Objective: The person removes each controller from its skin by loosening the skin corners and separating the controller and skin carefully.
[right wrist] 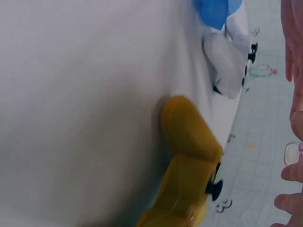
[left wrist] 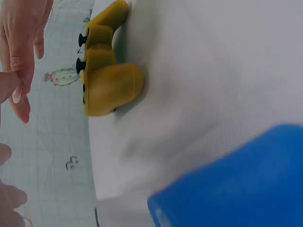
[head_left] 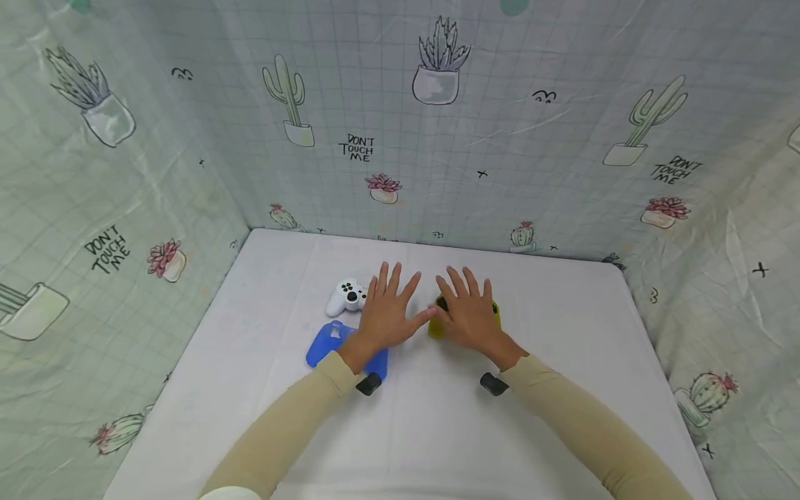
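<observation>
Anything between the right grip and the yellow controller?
Nothing visible. The right grip hovers over the yellow controller, and both wrist views show an open gap between them. The white controller and blue item lie to the left, outside that gap.

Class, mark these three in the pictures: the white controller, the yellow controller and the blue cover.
White controller [head_left: 342, 296]: head view, on its face beside the stick.
Yellow controller [left wrist: 100, 54]: left wrist view, on its middle between the handles.
Blue cover [head_left: 322, 346]: head view, on its exposed left part.
</observation>
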{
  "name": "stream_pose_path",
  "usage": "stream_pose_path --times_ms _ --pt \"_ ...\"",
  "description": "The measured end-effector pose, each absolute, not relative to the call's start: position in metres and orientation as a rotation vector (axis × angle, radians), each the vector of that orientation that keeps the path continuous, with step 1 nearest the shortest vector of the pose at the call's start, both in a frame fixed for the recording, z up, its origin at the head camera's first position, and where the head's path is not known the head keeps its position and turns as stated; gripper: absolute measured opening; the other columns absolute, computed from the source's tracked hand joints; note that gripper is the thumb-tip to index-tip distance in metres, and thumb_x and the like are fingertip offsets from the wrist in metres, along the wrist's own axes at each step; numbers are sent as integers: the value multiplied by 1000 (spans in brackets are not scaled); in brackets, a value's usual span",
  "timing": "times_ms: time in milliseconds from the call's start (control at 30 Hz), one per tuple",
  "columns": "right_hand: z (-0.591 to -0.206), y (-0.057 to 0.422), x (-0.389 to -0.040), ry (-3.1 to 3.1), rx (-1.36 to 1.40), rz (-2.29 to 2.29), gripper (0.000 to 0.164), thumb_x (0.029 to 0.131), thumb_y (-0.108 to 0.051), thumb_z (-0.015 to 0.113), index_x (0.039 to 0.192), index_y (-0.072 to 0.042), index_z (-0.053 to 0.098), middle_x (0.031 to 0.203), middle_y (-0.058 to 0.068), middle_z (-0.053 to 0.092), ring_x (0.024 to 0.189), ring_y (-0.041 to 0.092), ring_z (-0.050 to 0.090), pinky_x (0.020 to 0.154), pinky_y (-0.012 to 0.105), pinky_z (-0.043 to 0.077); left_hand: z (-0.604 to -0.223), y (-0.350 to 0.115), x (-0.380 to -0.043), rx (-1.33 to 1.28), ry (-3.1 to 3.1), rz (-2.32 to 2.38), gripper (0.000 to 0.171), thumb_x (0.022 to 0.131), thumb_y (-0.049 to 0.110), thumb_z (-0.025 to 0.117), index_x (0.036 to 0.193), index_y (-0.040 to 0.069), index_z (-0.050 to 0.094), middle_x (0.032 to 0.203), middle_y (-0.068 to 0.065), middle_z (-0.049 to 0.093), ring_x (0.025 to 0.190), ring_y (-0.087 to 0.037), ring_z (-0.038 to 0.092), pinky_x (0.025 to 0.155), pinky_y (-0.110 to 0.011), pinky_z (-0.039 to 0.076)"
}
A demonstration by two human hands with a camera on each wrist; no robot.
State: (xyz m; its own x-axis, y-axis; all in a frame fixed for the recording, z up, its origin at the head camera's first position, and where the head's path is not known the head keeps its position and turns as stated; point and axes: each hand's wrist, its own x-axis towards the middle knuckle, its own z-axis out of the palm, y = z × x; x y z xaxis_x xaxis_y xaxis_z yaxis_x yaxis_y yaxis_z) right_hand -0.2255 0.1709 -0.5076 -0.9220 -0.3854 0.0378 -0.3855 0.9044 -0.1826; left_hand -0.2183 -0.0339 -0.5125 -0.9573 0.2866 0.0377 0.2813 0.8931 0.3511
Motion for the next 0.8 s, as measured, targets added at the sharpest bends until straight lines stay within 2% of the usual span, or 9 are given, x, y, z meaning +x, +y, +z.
stream_pose_path --times_ms 133,433,800 --pt "-512 185 -229 -3065 597 276 66 106 -46 49 162 -13 37 172 17 26 159 46 18 118 82 17 -517 -21 -223 493 3033 520 86 97 77 42 167 31 24 177 -14 9 165 -36 -5 133 -58 8" --pt "-517 213 -230 -3190 504 356 67 109 -50 42 164 -13 31 175 16 19 161 46 10 120 82 10 -531 -2 -236 543 2967 489 87 98 78 39 168 30 20 177 -15 9 165 -37 -1 134 -55 10" --pt "-528 244 -233 -3272 459 433 68 110 -47 42 164 -9 29 173 22 17 159 51 13 118 83 15 -547 18 -246 601 2778 523 104 91 80 54 169 28 8 177 -13 9 165 -31 3 134 -50 13"
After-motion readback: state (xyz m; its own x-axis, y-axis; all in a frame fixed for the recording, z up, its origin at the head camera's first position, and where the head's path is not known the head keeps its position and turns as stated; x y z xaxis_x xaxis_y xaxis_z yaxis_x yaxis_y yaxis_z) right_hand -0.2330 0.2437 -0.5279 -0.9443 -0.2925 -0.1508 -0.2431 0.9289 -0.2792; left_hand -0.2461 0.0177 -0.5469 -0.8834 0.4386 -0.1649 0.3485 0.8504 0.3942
